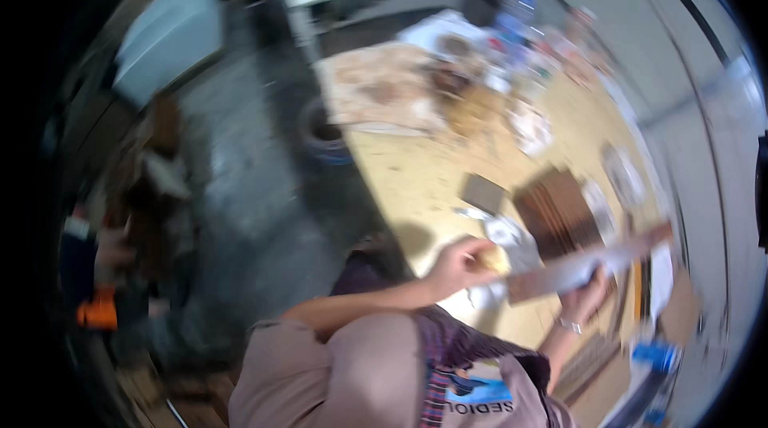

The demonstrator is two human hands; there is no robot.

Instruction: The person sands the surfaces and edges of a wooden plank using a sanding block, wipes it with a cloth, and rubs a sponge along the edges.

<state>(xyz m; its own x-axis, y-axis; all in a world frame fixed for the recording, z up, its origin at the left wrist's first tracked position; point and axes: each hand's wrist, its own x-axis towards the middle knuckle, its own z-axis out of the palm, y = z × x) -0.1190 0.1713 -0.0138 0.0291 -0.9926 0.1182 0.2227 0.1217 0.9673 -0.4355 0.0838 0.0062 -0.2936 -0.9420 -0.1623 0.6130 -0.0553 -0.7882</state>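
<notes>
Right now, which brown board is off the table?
The long board, held up in the right grip; the stacked boards and small board rest on the table.

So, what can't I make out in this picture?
In the head view:
- Yellowish thing in the left hand: partly covered by that grip and too blurred to identify.
- Right hand: partly hidden behind the long board.
- Stack of brown pieces: blur keeps me from counting them.
- Clutter on the pale yellow table: many items smeared by blur.
</notes>
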